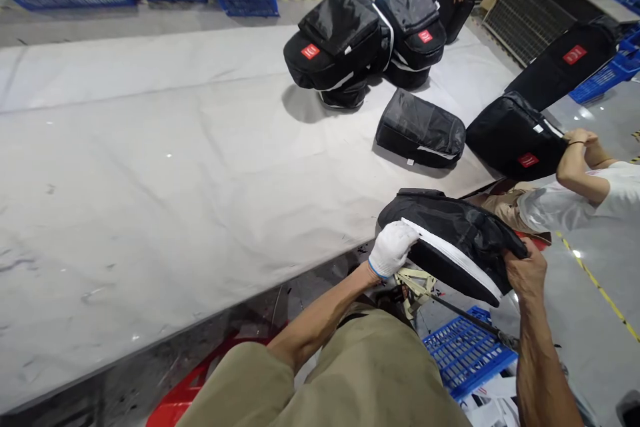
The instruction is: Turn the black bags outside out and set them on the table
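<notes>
- Left hand (393,248), gloved, clamps backpack (453,240) at white trim
- Right hand (525,273) grips its far end, over lap beside table (150,180)
- Best kept level, grip firm on both ends

Head view, looking forward and down, table (150,167) close ahead

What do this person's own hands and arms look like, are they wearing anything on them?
The left hand wears a white knit work glove with a thin blue band at the cuff. The right hand is bare, with no glove. Both forearms are uncovered: no sleeves reach them, and no watch or band shows on either wrist.
</notes>
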`<action>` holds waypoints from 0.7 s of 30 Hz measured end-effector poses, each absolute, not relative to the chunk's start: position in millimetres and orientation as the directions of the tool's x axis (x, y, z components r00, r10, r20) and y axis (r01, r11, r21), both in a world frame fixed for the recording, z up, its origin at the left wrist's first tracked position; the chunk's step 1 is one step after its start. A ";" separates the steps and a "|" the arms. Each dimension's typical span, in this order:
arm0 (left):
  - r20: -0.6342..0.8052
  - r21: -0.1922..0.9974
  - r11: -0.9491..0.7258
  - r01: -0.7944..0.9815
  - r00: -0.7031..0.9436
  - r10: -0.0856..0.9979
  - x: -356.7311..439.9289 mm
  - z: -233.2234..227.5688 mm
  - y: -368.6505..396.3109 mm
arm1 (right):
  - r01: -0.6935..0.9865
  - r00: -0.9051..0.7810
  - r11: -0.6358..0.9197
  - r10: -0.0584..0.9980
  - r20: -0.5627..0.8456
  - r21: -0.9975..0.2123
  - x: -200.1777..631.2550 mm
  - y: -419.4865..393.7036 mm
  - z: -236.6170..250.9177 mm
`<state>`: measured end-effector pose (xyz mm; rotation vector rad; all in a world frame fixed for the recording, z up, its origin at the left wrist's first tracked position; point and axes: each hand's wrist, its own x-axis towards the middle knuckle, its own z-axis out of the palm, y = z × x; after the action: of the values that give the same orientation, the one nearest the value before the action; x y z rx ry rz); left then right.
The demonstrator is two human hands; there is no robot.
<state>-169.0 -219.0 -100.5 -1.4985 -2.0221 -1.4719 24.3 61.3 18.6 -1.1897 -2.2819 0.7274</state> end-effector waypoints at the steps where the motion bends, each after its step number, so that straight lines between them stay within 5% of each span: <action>1: 0.674 0.562 -0.032 0.827 -0.434 0.598 -169.7 -100.0 -221.1 | 0.601 -0.520 0.488 0.840 0.153 -0.633 26.2 62.1 18.1; 7: 0.662 0.611 -0.015 0.792 -0.500 0.557 -163.3 -94.4 -229.3 | 0.620 -0.525 0.477 0.842 0.122 -0.624 19.0 50.8 23.9; 15: 0.321 0.862 0.102 0.496 -0.691 0.648 -156.2 -53.9 -227.6 | 0.702 -0.502 0.475 0.858 0.105 -0.530 4.2 43.7 32.3; 21: 0.270 0.796 0.210 0.568 -0.643 0.716 -144.4 1.1 -226.9 | 0.773 -0.520 0.526 0.846 0.120 -0.354 -21.0 16.1 38.2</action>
<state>-144.4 -226.9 1.1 -1.3728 -2.5613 -1.5617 -21.0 16.1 38.2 -1.3564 -2.4908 0.3727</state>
